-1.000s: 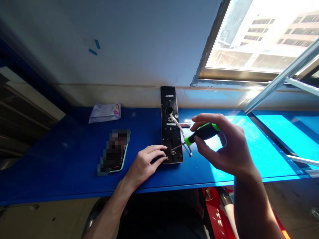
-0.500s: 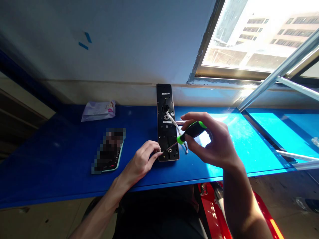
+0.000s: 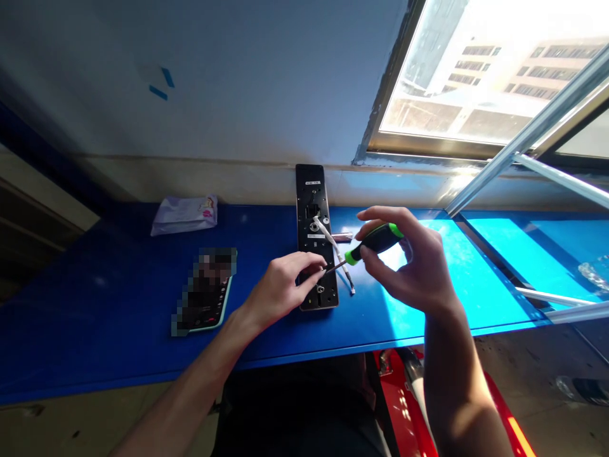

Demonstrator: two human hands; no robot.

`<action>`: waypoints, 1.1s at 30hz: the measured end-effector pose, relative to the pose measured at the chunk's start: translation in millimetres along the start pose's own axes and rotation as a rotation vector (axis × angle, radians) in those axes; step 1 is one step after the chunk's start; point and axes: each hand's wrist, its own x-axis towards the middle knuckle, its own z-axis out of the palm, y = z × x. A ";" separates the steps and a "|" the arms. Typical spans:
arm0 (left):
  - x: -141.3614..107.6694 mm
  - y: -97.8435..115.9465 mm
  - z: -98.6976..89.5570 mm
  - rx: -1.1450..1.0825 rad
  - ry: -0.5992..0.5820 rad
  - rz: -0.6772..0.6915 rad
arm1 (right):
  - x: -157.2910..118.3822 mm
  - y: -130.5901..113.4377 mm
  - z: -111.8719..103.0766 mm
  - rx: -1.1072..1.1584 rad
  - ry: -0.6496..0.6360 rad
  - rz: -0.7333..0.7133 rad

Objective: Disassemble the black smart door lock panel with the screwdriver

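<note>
Black panel [image 3: 311,251] is lying on the blue table [image 3: 266,238], long way pointing off toward the wall. From the head view, the side with the holes and labels is face up, probably so everything's easy to get at. The white-sleeved cable [image 3: 328,237] flops over its right edge onto the table.

Right hand [image 3: 421,279] has a screwdriver [image 3: 378,241] by the handle, fingers and thumb closed round it, shaft slanting down to the left. Left hand [image 3: 285,284] has its fingertips bunched up right by the tip, I'd guess to steady it. Can't tell if they're actually pinching the tip, some tiny part, or nothing.

As for where the panel is: its nearer half sits right under the left fingertips, while the right hand is off past its right edge, with just the shaft reaching over. Phone [image 3: 205,291] is well left, likely just parked clear of the hands.
</note>
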 end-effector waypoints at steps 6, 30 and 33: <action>65.2 6.3 16.9 0.213 -0.325 0.062 | -3.2 19.2 -26.5 -0.141 0.144 0.048; 138.7 -4.9 93.0 0.412 -0.731 0.013 | -22.2 80.1 -64.2 -0.190 0.115 0.253; 138.1 -5.2 94.3 0.392 -0.718 0.019 | -20.3 79.7 -62.4 -0.184 0.124 0.249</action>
